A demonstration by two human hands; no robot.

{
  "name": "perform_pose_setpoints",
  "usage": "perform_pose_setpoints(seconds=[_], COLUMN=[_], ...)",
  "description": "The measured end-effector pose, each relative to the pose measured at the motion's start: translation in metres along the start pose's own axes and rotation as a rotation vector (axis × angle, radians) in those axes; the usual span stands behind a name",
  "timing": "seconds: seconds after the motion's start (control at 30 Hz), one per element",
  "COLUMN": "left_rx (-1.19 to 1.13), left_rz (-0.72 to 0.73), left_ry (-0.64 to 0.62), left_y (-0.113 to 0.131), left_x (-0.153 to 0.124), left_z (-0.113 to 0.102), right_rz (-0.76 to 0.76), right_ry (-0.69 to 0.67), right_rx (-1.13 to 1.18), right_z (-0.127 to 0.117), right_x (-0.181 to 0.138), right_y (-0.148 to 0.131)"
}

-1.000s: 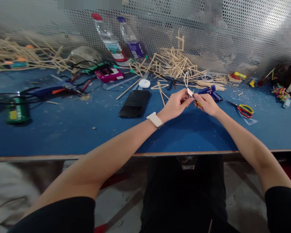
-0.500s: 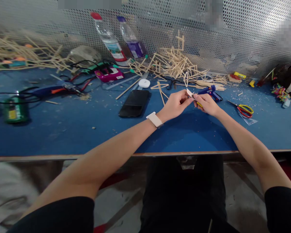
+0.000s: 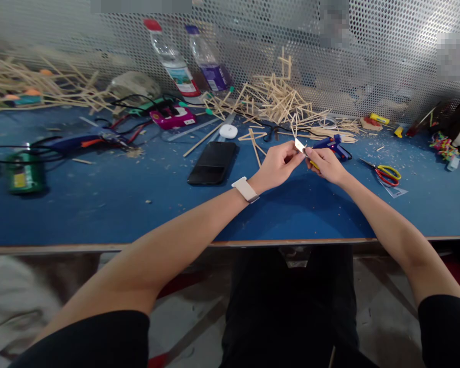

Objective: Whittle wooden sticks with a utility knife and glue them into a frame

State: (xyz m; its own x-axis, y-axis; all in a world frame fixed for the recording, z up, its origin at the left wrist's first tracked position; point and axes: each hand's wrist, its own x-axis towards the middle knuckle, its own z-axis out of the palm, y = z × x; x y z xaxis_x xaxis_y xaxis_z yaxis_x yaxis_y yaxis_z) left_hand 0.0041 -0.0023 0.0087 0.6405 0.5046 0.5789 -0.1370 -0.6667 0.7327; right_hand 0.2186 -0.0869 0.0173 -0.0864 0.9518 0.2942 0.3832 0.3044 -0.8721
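Left hand (image 3: 278, 166): pinching the pale sliver (image 3: 299, 145).
Right hand (image 3: 327, 164): closed on yellow tool (image 3: 314, 164); I'd brace it, with my fingertips clear.

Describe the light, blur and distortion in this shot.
Head view: the wide-angle lens bows the table edge; glare whitens the mesh at top right; the far-left sticks are soft; the left hand and right hand are sharp, casting a soft shadow below them; the piece they pinch lacks detail.
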Motion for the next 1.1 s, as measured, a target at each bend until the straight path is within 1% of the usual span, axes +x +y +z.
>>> perform_pose_setpoints(seconds=[0.33, 0.57, 0.8, 0.93, 1.1], left_rx=[-0.038, -0.067, -0.051, -0.047, -0.021], left_rz=[-0.009, -0.054, -0.079, -0.074, -0.069], left_ry=[0.034, -0.030, -0.076, -0.073, -0.071], left_y=[0.0075, 0.0045, 0.0074, 0.0084, 0.0097], left_x=[0.0010, 0.0009, 0.0003, 0.0004, 0.0009], left_z=[0.0031, 0.0008, 0.0027, 0.0031, -0.0019], right_rz=[-0.005, -0.030, -0.057, -0.053, -0.033], right_ry=[0.022, -0.007, -0.030, -0.029, -0.040], right_rx=[-0.015, -0.064, -0.082, -0.064, -0.038], right_z=[0.0002, -0.0049, -0.0081, -0.0077, -0.0073], right_x=[0.0008, -0.0010, -0.0007, -0.0004, -0.0006], right_y=[0.0001, -0.0055, -0.0091, -0.0089, -0.0082])
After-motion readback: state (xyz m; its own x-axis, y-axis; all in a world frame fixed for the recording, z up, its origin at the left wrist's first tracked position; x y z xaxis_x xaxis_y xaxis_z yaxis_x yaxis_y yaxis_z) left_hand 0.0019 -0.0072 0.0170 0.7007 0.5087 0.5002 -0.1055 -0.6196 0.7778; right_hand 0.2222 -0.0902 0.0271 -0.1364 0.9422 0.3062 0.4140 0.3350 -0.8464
